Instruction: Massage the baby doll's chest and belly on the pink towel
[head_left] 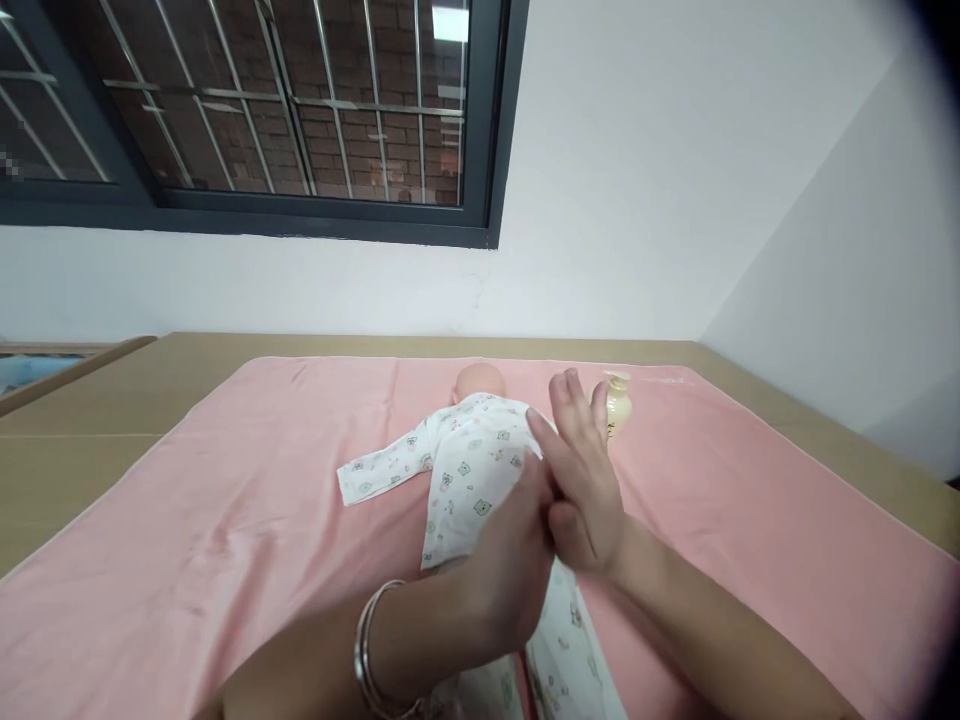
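In front of me a bald baby doll (480, 470) in white printed top and trousers lies on a pink sheet, one sleeve stretched out to the left. Over its body my left hand (517, 550), with bracelets (367, 650) at the wrist, is closed like a fist, slightly blurred. It presses against my right hand (589, 490) between thumb and forefinger; whether it grips anything is hidden. The fingers of my right hand are stretched upward. Behind them stands a small cream vase-shaped jar (618, 402), partly covered by the fingertips.
The pink sheet (247, 480) is creased on the left and spread over a tan surface (90, 430). A white wall (622, 180) and a dark-framed, barred window (300, 110) rise behind. Something blue (37, 370) shows beyond the left edge.
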